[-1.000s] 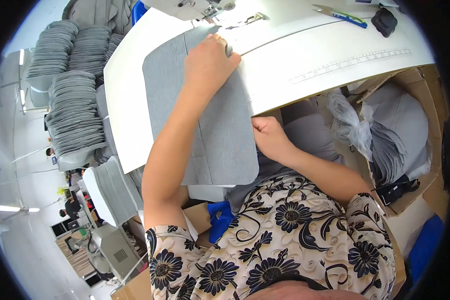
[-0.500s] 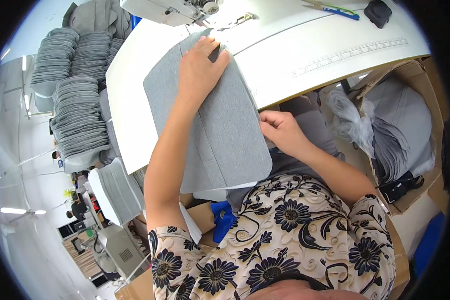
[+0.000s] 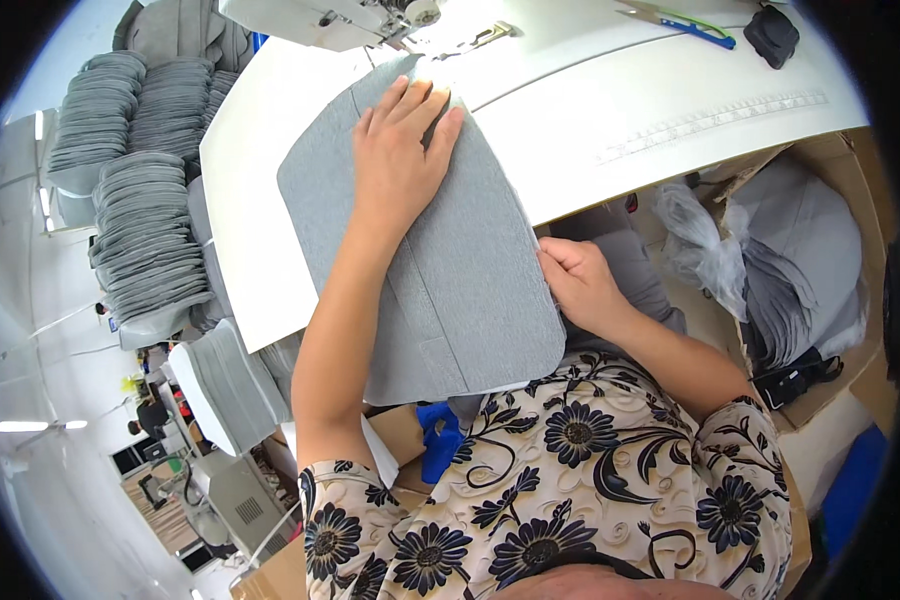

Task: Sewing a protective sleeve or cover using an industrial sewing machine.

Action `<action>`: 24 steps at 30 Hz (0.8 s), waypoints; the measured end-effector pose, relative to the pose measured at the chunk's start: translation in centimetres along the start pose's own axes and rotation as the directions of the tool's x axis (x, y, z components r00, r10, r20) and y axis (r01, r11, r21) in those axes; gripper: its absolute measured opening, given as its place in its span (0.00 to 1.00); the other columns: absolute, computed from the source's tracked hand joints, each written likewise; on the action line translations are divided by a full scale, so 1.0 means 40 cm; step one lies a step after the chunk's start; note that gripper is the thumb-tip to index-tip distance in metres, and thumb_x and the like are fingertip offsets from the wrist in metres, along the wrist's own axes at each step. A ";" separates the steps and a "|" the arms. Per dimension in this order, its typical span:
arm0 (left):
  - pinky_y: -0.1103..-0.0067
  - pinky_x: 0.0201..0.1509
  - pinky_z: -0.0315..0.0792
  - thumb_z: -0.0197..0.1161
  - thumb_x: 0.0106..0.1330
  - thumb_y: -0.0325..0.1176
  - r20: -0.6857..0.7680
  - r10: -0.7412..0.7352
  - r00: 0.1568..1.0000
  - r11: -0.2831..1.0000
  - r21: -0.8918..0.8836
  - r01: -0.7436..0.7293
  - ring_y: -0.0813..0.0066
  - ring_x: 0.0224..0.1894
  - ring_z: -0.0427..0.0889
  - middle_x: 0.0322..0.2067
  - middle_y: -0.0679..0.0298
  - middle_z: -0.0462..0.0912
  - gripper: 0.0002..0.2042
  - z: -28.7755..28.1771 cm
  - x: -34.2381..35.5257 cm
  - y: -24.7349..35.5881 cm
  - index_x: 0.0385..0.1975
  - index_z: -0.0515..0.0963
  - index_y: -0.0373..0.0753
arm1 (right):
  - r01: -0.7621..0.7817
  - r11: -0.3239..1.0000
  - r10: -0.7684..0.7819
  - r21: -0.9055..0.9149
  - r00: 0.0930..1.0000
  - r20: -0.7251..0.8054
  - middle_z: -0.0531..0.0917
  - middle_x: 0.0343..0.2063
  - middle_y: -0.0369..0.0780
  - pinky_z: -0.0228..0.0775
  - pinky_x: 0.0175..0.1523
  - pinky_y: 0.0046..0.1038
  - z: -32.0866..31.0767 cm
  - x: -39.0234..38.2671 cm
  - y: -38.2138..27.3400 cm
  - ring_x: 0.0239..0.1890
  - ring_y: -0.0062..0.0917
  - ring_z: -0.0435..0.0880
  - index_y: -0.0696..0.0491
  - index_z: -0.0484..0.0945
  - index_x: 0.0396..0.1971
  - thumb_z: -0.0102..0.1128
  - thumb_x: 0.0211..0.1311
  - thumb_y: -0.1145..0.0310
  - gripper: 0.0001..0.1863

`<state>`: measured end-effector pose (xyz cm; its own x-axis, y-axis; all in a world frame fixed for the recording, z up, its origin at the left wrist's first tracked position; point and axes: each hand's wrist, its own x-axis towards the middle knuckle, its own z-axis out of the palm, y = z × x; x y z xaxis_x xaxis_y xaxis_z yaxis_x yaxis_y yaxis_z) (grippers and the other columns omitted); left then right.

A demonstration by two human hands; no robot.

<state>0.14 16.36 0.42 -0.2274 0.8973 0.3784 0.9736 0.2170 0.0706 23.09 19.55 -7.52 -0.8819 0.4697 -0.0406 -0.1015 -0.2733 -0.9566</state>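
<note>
A large grey fabric panel (image 3: 470,270) with rounded corners and lengthwise seams lies partly on the white table. Its near end hangs over the edge toward my lap. Its far tip reaches the needle area of a white sewing machine (image 3: 320,22), where bright light hides the exact contact. My left hand (image 3: 400,150) rests flat on the panel's far part, fingers spread and pointing at the machine. At the panel's right edge, just off the table, my right hand (image 3: 582,285) pinches the border between thumb and curled fingers.
Stacks of grey panels (image 3: 150,240) stand at the left. Scissors (image 3: 682,25) with blue and green handles and a black object (image 3: 770,37) lie far right, beyond a ruler (image 3: 710,128). A cardboard box (image 3: 873,200) at the right holds more panels and a clear plastic bag (image 3: 700,240).
My left hand's fingers have spread apart on the panel. The whole view has shifted slightly, and the panel and right hand appear a little lower and farther right.
</note>
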 end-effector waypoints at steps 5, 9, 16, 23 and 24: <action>0.65 0.64 0.68 0.61 0.69 0.41 -0.043 0.010 0.999 1.000 -0.002 -0.010 0.54 0.62 0.76 0.53 0.55 0.82 0.15 0.014 0.007 -0.002 0.45 0.83 0.36 | 0.042 0.998 -0.042 -0.044 0.999 -0.001 0.75 0.17 0.36 0.64 0.28 0.23 -0.008 -0.002 -0.005 0.23 0.13 0.69 0.64 0.78 0.33 0.51 0.73 0.69 0.14; 0.61 0.62 0.67 0.62 0.67 0.41 -0.102 0.068 0.992 0.996 -0.043 -0.073 0.57 0.61 0.76 0.49 0.60 0.83 0.14 0.056 0.009 -0.048 0.43 0.82 0.38 | 0.023 0.993 -0.031 -0.112 0.997 -0.072 0.77 0.19 0.35 0.67 0.30 0.23 -0.003 0.011 0.017 0.24 0.13 0.71 0.65 0.79 0.36 0.50 0.74 0.69 0.14; 0.58 0.66 0.65 0.66 0.63 0.49 0.027 0.158 0.987 0.981 -0.118 -0.154 0.57 0.62 0.76 0.49 0.59 0.84 0.20 -0.021 -0.047 0.026 0.44 0.83 0.39 | -0.109 0.994 0.111 -0.026 0.986 0.126 0.82 0.27 0.32 0.69 0.36 0.18 -0.040 -0.047 0.000 0.29 0.11 0.76 0.63 0.80 0.40 0.54 0.71 0.71 0.11; 0.55 0.70 0.61 0.76 0.52 0.42 0.274 0.138 0.952 0.982 -0.166 -0.095 0.62 0.64 0.75 0.53 0.60 0.83 0.26 -0.158 -0.286 0.255 0.50 0.82 0.40 | -0.211 0.973 0.188 0.091 0.959 0.212 0.85 0.29 0.38 0.77 0.38 0.19 -0.041 -0.078 -0.011 0.30 0.17 0.84 0.61 0.80 0.35 0.56 0.70 0.71 0.09; 0.56 0.70 0.62 0.74 0.52 0.36 0.233 0.176 0.956 0.975 -0.178 -0.136 0.61 0.63 0.77 0.52 0.60 0.83 0.23 -0.147 -0.300 0.245 0.50 0.82 0.38 | -0.190 0.980 0.172 0.064 0.960 0.221 0.85 0.29 0.38 0.77 0.37 0.19 -0.042 -0.077 -0.010 0.30 0.17 0.84 0.61 0.80 0.35 0.57 0.70 0.71 0.09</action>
<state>12.52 5.46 2.00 -0.0504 0.9859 0.1593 0.9831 0.0209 0.1819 26.62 19.64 -7.50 -0.9657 0.2188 -0.1397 0.0386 -0.4111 -0.9108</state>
